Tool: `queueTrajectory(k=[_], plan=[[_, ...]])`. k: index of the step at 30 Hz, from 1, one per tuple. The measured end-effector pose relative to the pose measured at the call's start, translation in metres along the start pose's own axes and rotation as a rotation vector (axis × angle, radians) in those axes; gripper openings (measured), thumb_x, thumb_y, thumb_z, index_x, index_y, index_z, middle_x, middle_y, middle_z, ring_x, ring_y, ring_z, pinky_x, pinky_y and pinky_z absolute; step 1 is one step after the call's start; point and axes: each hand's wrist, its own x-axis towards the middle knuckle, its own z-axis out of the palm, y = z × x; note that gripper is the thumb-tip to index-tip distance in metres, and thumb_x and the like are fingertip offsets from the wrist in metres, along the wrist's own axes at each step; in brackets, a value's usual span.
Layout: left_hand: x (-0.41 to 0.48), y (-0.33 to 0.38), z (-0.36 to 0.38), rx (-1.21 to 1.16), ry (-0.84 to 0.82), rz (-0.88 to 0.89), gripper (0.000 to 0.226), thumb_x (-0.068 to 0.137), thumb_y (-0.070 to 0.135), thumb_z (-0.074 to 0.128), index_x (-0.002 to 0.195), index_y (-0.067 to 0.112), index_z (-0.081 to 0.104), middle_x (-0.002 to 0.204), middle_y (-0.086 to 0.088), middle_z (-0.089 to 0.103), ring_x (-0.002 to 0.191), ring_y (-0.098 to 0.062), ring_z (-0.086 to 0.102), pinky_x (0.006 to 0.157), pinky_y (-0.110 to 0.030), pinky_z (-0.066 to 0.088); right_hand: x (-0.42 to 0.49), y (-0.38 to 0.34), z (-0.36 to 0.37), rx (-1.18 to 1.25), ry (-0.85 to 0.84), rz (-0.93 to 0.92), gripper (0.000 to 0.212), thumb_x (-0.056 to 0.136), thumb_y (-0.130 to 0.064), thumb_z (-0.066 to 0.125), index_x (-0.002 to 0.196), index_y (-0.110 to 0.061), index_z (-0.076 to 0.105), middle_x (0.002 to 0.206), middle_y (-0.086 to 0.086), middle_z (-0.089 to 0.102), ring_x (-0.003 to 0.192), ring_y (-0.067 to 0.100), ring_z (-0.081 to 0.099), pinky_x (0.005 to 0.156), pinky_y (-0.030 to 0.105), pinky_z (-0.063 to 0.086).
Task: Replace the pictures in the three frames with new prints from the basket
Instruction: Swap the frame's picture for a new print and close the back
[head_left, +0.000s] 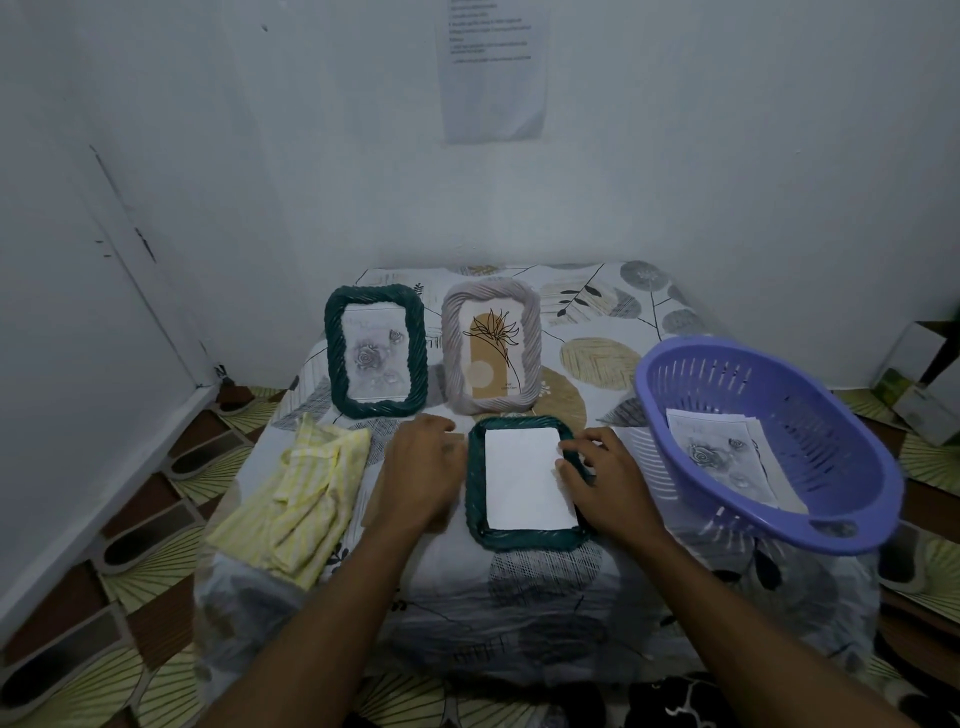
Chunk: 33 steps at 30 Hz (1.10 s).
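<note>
A dark green frame (475, 499) lies face down on the covered table, with a white sheet (527, 480) resting in its back opening. My right hand (597, 480) touches the frame's right rim and the sheet's edge with its fingertips. My left hand (421, 470) rests just left of the frame, over a pale flat piece whose nature I cannot tell. Behind stand another dark green frame (376, 358) with a grey rose print and a beige frame (491, 345) with a flower drawing. A purple basket (810, 514) at the right holds prints (719, 454).
A yellow striped cloth (304, 504) lies crumpled at the table's left front. The leaf-patterned table cover (597, 358) reaches the white wall behind. Boxes (919, 384) sit on the floor at far right. A paper sheet (493, 67) hangs on the wall.
</note>
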Motion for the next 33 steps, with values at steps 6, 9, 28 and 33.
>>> queueTrajectory(k=[6,9,28,33], plan=[[-0.012,-0.029,-0.006,0.304,-0.067,-0.205,0.038,0.075,0.036,0.063,0.084,0.000,0.062,0.096,-0.018,0.062,0.088,-0.031,0.057,0.076,-0.037,0.044,0.000,-0.003,-0.001,0.020,0.016,0.003,0.024,0.093,-0.025,0.056,0.114,-0.015,0.064,0.117,0.002,0.055,0.102,0.019,0.055,0.092,0.043,0.051],[-0.013,-0.023,-0.010,0.157,-0.056,-0.262,0.026,0.071,0.025,0.063,0.059,0.009,0.047,0.076,-0.017,0.062,0.073,-0.032,0.059,0.059,-0.031,0.038,0.002,-0.006,-0.006,0.004,0.006,-0.003,0.022,0.093,-0.027,0.057,0.111,-0.015,0.066,0.113,0.002,0.056,0.097,0.018,0.056,0.090,0.041,0.051],[-0.003,0.050,-0.006,-0.455,-0.092,-0.210,0.017,0.086,0.028,0.065,0.098,0.018,0.071,0.102,0.004,0.070,0.087,-0.010,0.064,0.084,-0.034,0.054,0.022,-0.060,-0.041,0.714,-0.034,0.374,0.030,0.089,-0.001,0.063,0.118,-0.003,0.062,0.083,0.007,0.068,0.072,0.018,0.067,0.057,0.021,0.053],[-0.006,0.036,-0.008,-0.444,-0.123,-0.148,0.032,0.081,0.003,0.068,0.110,0.017,0.070,0.105,0.005,0.068,0.072,-0.002,0.063,0.073,-0.024,0.056,0.024,-0.048,-0.040,0.615,-0.040,0.359,0.048,0.088,0.000,0.063,0.133,-0.012,0.054,0.093,0.019,0.070,0.077,0.023,0.065,0.067,0.032,0.059]])
